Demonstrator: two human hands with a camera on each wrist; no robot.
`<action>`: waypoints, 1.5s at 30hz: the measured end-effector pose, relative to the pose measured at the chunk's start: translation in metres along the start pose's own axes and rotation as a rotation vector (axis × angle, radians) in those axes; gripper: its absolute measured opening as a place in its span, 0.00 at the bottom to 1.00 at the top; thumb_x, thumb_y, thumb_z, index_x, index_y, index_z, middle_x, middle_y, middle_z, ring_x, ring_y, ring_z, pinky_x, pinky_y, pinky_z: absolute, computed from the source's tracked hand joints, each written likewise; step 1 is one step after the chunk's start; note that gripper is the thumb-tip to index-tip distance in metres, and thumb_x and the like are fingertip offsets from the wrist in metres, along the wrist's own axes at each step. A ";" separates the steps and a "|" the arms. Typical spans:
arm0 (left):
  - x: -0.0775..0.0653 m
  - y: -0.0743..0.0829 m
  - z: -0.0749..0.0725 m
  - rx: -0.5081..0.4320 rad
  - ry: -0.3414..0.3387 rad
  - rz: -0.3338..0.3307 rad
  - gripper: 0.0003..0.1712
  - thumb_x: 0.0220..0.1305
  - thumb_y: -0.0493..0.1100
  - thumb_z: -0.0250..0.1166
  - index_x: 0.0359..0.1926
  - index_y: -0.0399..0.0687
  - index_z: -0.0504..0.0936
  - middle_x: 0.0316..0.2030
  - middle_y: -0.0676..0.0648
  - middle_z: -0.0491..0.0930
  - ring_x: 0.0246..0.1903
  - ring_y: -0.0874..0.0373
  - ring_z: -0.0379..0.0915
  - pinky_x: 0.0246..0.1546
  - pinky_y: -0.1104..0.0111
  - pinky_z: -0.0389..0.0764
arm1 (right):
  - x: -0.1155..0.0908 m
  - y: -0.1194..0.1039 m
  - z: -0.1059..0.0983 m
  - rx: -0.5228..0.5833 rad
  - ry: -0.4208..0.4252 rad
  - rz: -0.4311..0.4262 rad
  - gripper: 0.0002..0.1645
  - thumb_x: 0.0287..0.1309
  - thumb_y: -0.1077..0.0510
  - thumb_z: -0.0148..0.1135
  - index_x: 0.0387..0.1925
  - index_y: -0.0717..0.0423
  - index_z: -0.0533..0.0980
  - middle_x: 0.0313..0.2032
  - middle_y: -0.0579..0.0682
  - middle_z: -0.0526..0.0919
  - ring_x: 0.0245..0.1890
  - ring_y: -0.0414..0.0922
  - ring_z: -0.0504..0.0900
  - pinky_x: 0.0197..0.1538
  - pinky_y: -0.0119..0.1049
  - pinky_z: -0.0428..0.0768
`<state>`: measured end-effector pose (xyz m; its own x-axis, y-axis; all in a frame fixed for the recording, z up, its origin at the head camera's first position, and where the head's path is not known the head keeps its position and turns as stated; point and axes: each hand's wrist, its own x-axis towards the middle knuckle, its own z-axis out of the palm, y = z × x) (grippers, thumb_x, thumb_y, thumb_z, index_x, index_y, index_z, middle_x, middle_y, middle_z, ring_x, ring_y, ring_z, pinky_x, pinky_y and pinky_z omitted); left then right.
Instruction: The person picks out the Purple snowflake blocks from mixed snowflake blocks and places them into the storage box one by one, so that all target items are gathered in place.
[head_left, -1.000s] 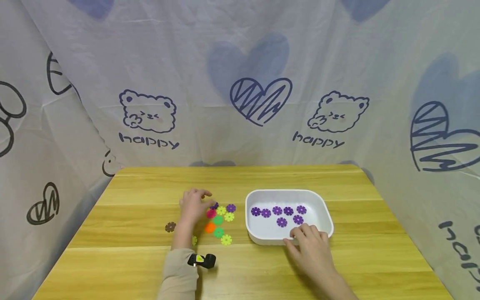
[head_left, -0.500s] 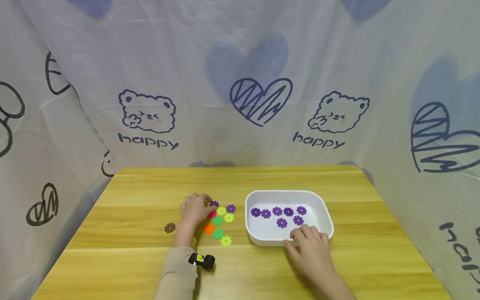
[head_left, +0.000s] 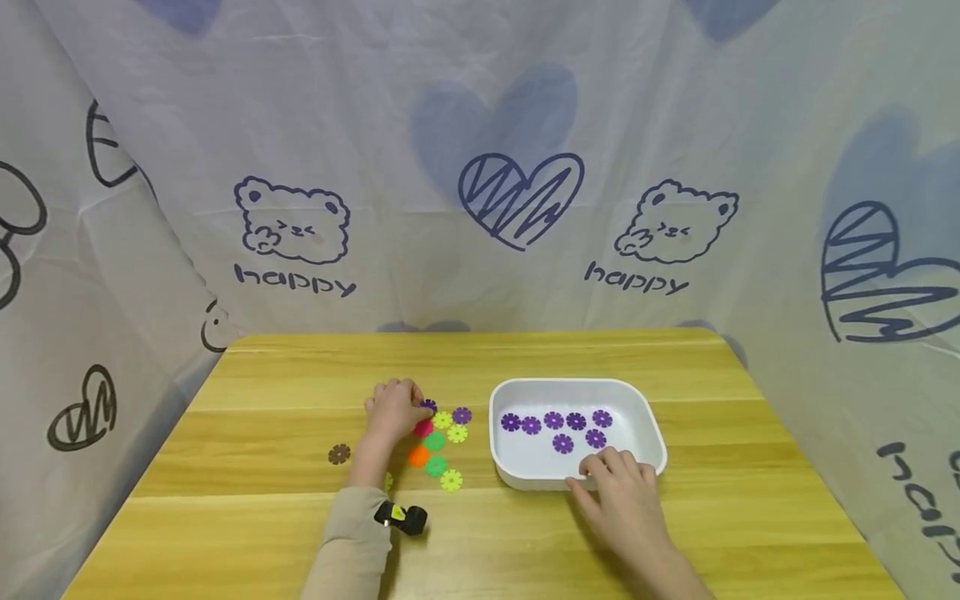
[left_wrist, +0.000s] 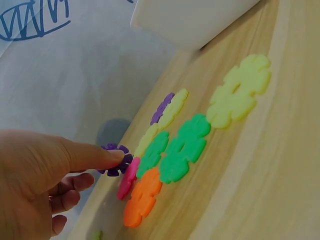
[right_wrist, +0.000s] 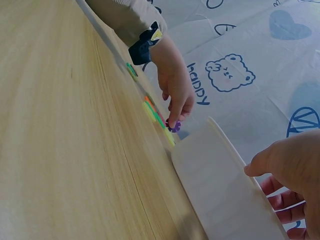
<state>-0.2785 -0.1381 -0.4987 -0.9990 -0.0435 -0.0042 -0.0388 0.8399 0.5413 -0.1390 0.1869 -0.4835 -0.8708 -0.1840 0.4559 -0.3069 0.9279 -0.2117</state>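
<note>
Between thumb and fingers, my left hand [head_left: 392, 414] pinches a dark purple snowflake disc [left_wrist: 123, 164], notched around its edge. The left wrist view has the disc tilted up at the edge of a cluster of flat discs. A pink disc [left_wrist: 129, 178], an orange one [left_wrist: 142, 197], green ones [left_wrist: 185, 148] and yellow ones [left_wrist: 240, 91] lie close by. My right hand [head_left: 626, 504] grips the near rim of a white plastic tray [right_wrist: 220, 185], its thumb outside and its fingers over the inside. Several purple discs [head_left: 553, 421] lie flat in the tray.
A brown disc [head_left: 339, 454] lies left of my left forearm, and a yellow-green disc [head_left: 387, 482] is partly hidden by that arm. Another purple disc [head_left: 462, 415] sits at the cluster's right. Behind the wooden table [head_left: 247, 550] hangs a printed cloth [head_left: 405, 250].
My left hand has closed its thumb and fingers on the dark purple disc at the back of the cluster. My right hand and the tray have stayed in place.
</note>
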 end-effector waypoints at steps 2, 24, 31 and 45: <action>-0.001 0.001 -0.001 0.003 0.021 0.024 0.14 0.56 0.49 0.72 0.29 0.49 0.75 0.39 0.44 0.75 0.45 0.45 0.64 0.45 0.54 0.57 | 0.001 0.000 0.000 -0.002 0.002 0.000 0.13 0.48 0.49 0.74 0.30 0.47 0.78 0.32 0.42 0.75 0.34 0.42 0.70 0.42 0.40 0.64; -0.038 0.081 -0.020 0.067 0.074 0.366 0.11 0.58 0.54 0.70 0.28 0.56 0.80 0.40 0.48 0.79 0.46 0.48 0.68 0.46 0.54 0.62 | 0.001 -0.001 -0.001 -0.003 0.008 0.003 0.13 0.48 0.49 0.74 0.30 0.47 0.77 0.31 0.42 0.75 0.34 0.42 0.70 0.42 0.40 0.64; -0.042 0.109 -0.004 0.091 0.028 0.480 0.10 0.57 0.52 0.71 0.28 0.55 0.82 0.41 0.49 0.78 0.48 0.48 0.68 0.45 0.55 0.63 | 0.001 0.000 -0.001 -0.008 0.010 -0.002 0.13 0.47 0.49 0.74 0.30 0.47 0.77 0.31 0.42 0.75 0.34 0.41 0.69 0.42 0.39 0.64; -0.044 0.134 0.043 0.354 -0.067 0.605 0.08 0.56 0.57 0.70 0.30 0.62 0.87 0.37 0.56 0.72 0.45 0.58 0.62 0.47 0.62 0.61 | 0.001 -0.001 -0.002 -0.021 -0.020 0.012 0.13 0.49 0.48 0.73 0.30 0.46 0.77 0.32 0.42 0.75 0.35 0.42 0.70 0.42 0.40 0.64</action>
<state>-0.2404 -0.0007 -0.4624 -0.8460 0.5107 0.1534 0.5312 0.8323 0.1587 -0.1388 0.1859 -0.4811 -0.8820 -0.1789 0.4359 -0.2885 0.9365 -0.1992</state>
